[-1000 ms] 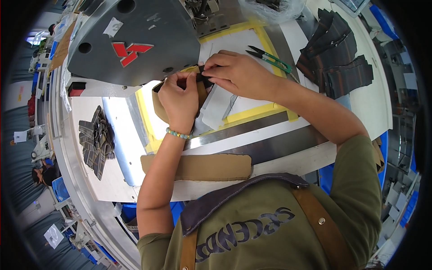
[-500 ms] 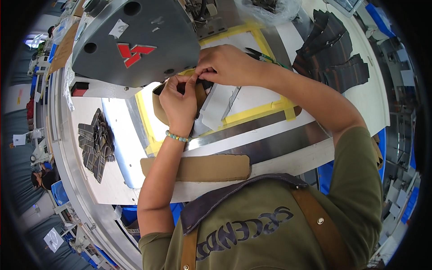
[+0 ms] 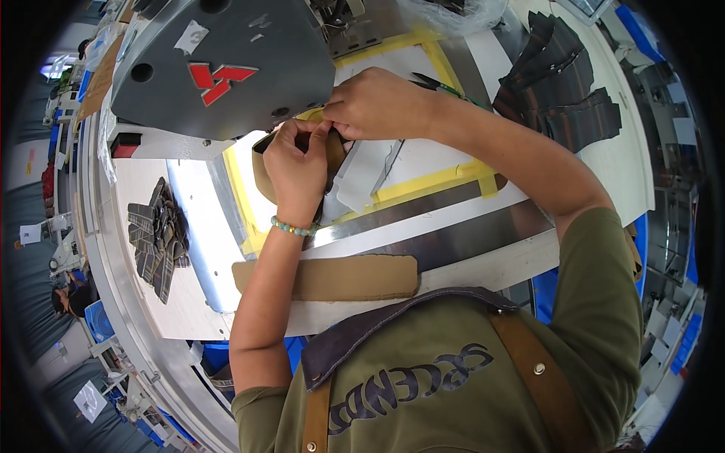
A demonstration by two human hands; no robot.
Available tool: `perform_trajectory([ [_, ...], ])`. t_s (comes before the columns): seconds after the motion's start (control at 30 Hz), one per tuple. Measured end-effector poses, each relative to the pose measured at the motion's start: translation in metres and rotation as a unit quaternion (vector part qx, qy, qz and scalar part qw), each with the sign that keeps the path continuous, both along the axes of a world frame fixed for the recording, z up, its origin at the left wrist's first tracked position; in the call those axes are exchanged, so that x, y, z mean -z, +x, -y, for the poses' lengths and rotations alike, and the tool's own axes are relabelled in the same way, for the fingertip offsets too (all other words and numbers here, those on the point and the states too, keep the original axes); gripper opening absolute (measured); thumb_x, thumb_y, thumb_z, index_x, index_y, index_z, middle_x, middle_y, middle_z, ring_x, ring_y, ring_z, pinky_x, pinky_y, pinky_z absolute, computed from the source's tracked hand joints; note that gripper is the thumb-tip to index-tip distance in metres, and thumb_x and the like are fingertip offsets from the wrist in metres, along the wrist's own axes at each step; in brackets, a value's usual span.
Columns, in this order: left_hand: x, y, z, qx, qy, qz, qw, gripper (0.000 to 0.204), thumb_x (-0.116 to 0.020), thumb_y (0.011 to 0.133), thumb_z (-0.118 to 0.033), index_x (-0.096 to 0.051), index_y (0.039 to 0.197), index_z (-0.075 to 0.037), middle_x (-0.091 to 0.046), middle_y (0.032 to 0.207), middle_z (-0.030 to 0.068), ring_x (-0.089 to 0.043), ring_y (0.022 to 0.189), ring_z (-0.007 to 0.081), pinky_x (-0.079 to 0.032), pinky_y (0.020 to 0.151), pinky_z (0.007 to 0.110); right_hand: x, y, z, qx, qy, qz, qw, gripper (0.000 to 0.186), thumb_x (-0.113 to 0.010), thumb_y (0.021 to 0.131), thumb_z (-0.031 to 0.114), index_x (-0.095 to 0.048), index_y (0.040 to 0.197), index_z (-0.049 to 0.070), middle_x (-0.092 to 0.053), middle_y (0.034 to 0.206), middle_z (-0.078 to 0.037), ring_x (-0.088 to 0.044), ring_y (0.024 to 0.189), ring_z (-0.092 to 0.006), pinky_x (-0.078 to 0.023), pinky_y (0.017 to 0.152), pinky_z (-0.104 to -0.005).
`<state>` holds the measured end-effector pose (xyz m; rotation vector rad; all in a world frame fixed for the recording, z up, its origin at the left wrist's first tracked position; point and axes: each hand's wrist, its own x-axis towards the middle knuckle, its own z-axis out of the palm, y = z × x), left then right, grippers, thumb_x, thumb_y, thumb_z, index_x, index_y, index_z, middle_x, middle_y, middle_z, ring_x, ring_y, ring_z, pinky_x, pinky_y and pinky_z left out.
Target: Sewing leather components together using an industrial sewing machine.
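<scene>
Both hands meet at the right lower edge of a grey machine head point(image 3: 226, 45), fingertips close together. My left hand point(image 3: 298, 158) is closed in a pinch, thumb against fingers, above a brown curved-edge piece point(image 3: 264, 181). My right hand point(image 3: 381, 106) reaches in from the right, its fingers also pinched next to the left fingertips. Whatever sits between the fingers is hidden or too small to make out. Just below the right hand lies a pale angled plate point(image 3: 359, 181). Beyond the right wrist are pointed snips with a green handle point(image 3: 447, 88).
Yellow tape point(image 3: 430, 189) borders the white work surface. Dark striped fabric pieces point(image 3: 559, 83) lie at right, plaid fabric pieces point(image 3: 158, 241) at left. A brown cardboard strip point(image 3: 355, 278) rests along the near edge. A clear plastic bag point(image 3: 461, 16) is at the back.
The view has shifted slightly, so the machine and table sit a little higher and further left. Both hands stay together in their pinch, with only small finger movement.
</scene>
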<state>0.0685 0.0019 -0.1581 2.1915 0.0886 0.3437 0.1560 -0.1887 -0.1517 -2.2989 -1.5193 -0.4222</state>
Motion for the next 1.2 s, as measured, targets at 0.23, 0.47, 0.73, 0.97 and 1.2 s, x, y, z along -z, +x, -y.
perform_trajectory([
  [0.23, -0.018, -0.004, 0.002, 0.012, -0.002, -0.027, 1.000, 0.017, -0.084, 0.095, -0.014, -0.078, 0.095, 0.002, -0.077, 0.078, 0.0105, -0.067, 0.067, 0.0150, -0.053, 0.067, 0.030, -0.004, -0.001, 0.004, -0.015, -0.019, 0.008, 1.000, 0.012, -0.075, 0.086, 0.017, -0.078, 0.095, 0.009, -0.074, 0.093, -0.003, -0.077, 0.085, -0.0260, -0.063, 0.074, -0.0397],
  [0.47, -0.026, 0.001, -0.008, 0.091, 0.093, -0.071, 0.989, 0.023, -0.077, 0.100, -0.022, -0.074, 0.094, 0.000, -0.073, 0.075, 0.0108, -0.065, 0.063, 0.0199, -0.051, 0.065, 0.033, 0.000, -0.006, 0.014, -0.016, -0.052, 0.071, 0.996, 0.015, -0.072, 0.089, 0.012, -0.078, 0.103, 0.010, -0.074, 0.110, 0.000, -0.076, 0.096, -0.0209, -0.064, 0.078, -0.0357],
  [0.73, -0.009, 0.003, -0.007, 0.070, 0.048, -0.041, 0.996, 0.021, -0.074, 0.099, -0.017, -0.070, 0.089, 0.001, -0.065, 0.069, 0.0140, -0.057, 0.059, 0.0280, -0.047, 0.062, 0.040, 0.004, -0.031, 0.030, -0.007, 0.031, -0.007, 0.999, 0.024, -0.073, 0.092, 0.011, -0.080, 0.114, 0.008, -0.075, 0.126, -0.001, -0.070, 0.115, -0.0224, -0.059, 0.100, -0.0383],
  [0.97, -0.010, 0.003, -0.008, 0.087, 0.074, -0.012, 0.993, 0.024, -0.073, 0.102, -0.018, -0.069, 0.089, 0.002, -0.064, 0.072, 0.0148, -0.057, 0.061, 0.0284, -0.046, 0.062, 0.041, 0.007, -0.033, 0.031, -0.009, 0.008, 0.045, 0.999, 0.028, -0.070, 0.093, 0.014, -0.079, 0.118, 0.007, -0.074, 0.129, -0.001, -0.068, 0.118, -0.0204, -0.056, 0.102, -0.0378],
  [1.2, -0.009, 0.004, -0.020, 0.075, 0.041, -0.026, 0.996, 0.027, -0.075, 0.104, -0.023, -0.081, 0.101, 0.003, -0.075, 0.082, 0.0149, -0.068, 0.067, 0.0234, -0.052, 0.068, 0.034, 0.003, -0.036, 0.033, -0.015, -0.023, 0.082, 0.996, 0.028, -0.070, 0.093, 0.015, -0.078, 0.118, 0.007, -0.074, 0.131, -0.002, -0.070, 0.113, -0.0200, -0.057, 0.097, -0.0353],
])
